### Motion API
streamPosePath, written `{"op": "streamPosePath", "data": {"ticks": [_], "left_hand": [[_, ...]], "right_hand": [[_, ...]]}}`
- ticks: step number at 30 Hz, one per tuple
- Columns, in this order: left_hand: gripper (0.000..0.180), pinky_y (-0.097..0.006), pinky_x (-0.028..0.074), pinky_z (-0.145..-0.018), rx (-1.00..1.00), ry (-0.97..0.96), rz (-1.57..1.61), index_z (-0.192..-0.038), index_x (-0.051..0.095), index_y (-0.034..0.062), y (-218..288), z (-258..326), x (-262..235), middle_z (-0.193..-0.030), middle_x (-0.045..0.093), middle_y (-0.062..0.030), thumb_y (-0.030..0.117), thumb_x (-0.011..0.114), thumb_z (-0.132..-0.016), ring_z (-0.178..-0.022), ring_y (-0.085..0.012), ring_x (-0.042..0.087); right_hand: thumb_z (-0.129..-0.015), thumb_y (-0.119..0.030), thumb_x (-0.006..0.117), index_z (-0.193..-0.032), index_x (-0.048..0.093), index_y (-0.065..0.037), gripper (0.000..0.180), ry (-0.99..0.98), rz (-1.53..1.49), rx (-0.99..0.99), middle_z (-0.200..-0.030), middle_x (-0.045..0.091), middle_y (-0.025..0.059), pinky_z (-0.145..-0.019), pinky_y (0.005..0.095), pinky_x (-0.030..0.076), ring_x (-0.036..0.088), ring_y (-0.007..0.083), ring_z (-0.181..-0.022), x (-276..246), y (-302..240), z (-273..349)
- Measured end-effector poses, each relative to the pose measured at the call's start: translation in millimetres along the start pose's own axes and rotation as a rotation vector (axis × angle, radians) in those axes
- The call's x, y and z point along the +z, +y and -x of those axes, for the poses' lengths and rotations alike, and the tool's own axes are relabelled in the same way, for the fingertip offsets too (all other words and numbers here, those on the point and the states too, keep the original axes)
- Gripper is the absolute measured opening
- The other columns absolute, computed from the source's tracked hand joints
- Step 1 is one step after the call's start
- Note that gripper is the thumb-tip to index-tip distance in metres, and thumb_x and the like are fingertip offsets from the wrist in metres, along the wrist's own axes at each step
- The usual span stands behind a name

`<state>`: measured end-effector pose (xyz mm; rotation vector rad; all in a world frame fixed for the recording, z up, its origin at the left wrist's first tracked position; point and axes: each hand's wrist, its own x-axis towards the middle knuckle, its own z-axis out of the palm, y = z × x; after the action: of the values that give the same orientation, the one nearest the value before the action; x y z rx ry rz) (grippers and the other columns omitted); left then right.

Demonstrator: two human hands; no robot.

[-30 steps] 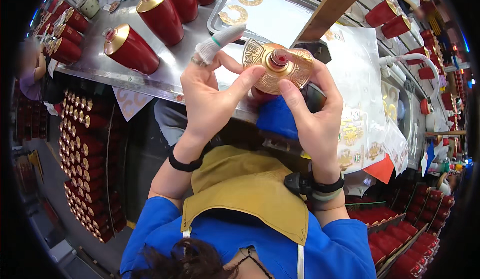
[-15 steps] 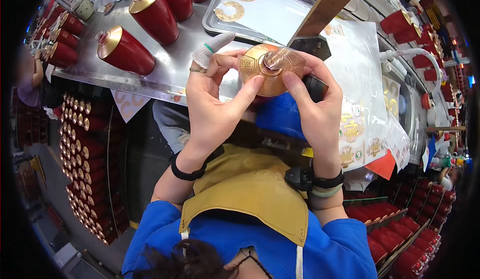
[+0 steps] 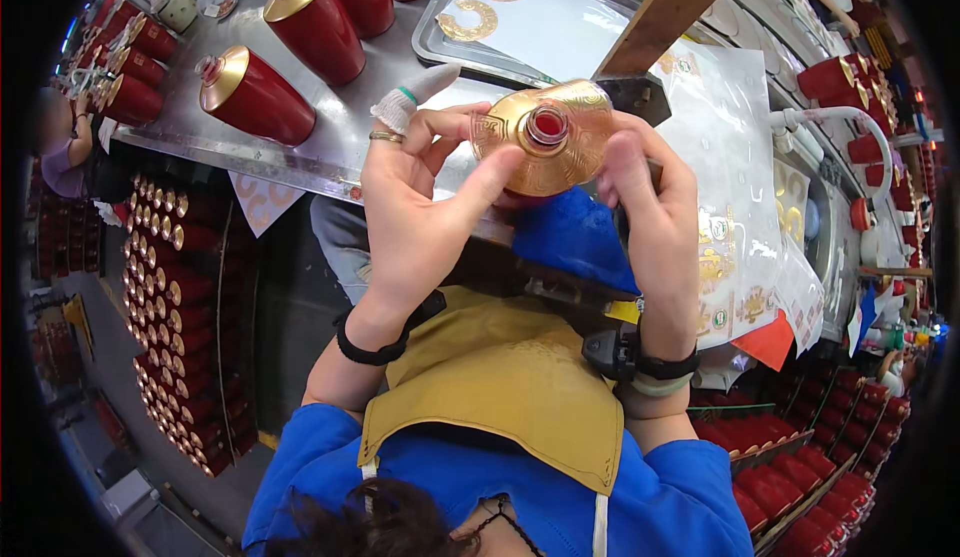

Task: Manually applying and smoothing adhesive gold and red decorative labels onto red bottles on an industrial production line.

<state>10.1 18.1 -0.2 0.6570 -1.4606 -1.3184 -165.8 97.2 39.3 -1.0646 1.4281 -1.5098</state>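
Both hands grip one red bottle with a gold shoulder (image 3: 545, 137), held up between them above the edge of the worktop (image 3: 330, 147), its red-capped mouth facing the camera. The left hand (image 3: 415, 217) presses its thumb on the left of the gold shoulder; its forefinger wears a white finger cot (image 3: 415, 95) and points away. The right hand (image 3: 655, 217) closes on the bottle's right side, thumb on the gold.

Judging from the grip, the step in hand seems to be fitting or smoothing the gold decoration on the shoulder. The next move probably calls for even thumb pressure while the bottle is turned.

Only the head view is given. On the metal worktop to the left lie three more red bottles (image 3: 255, 92) on their sides, gold shoulders toward the viewer. Beyond them sits a metal tray (image 3: 440, 2) holding a clear sheet with gold curved decals (image 3: 470, 22). To the right hang clear sheets of gold stickers (image 3: 725, 257), with an orange paper corner (image 3: 770, 342) below. Rows of red bottles (image 3: 170, 287) fill crates under the worktop at left. A blue cloth (image 3: 570, 242) lies beneath the hands.
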Motion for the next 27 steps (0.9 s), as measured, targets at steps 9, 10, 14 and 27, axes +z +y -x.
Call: {"op": "streamPosePath", "data": {"ticks": [9, 10, 14, 27], "left_hand": [[0.060, -0.036, 0.051, -0.106, -0.054, 0.040, -0.002, -0.146, 0.046, -0.0050, 4, -2, 2, -0.101, 0.071, -0.0084, -0.008, 0.072, -0.092, -0.124, -0.0242, 0.064], [0.059, -0.036, 0.052, -0.106, -0.041, 0.033, -0.018, -0.145, 0.046, -0.0052, 4, -3, 2, -0.100, 0.071, -0.0084, -0.008, 0.073, -0.092, -0.123, -0.0241, 0.064], [0.058, -0.035, 0.053, -0.105, -0.060, 0.035, -0.022, -0.143, 0.048, -0.0056, 3, -3, 3, -0.100, 0.071, -0.0086, -0.009, 0.073, -0.092, -0.123, -0.0237, 0.064], [0.050, -0.037, 0.050, -0.108, -0.132, 0.072, 0.059, -0.131, 0.058, -0.0060, 5, -6, 2, -0.094, 0.071, -0.0055, -0.004, 0.081, -0.086, -0.120, -0.0214, 0.066]], "right_hand": [[-0.093, -0.004, 0.074, -0.127, 0.065, 0.003, 0.036, 0.072, 0.188, -0.062, -0.104, 0.070, 0.0036, -0.093, 0.0267, 0.048, 0.060, 0.0100, -0.099, 11, 4, 8], [-0.094, -0.004, 0.074, -0.128, 0.065, 0.003, 0.036, 0.075, 0.198, -0.075, -0.105, 0.070, 0.0040, -0.094, 0.0270, 0.048, 0.061, 0.0102, -0.100, 11, 5, 8], [-0.095, -0.005, 0.072, -0.126, 0.064, 0.003, 0.033, 0.115, 0.340, -0.302, -0.094, 0.068, 0.0036, -0.078, 0.0245, 0.049, 0.058, 0.0084, -0.085, 5, 21, 5], [-0.095, -0.004, 0.073, -0.126, 0.064, 0.004, 0.033, 0.153, 0.230, -0.175, -0.100, 0.070, 0.0061, -0.086, 0.0257, 0.051, 0.062, 0.0106, -0.094, 11, 18, 4]]}}
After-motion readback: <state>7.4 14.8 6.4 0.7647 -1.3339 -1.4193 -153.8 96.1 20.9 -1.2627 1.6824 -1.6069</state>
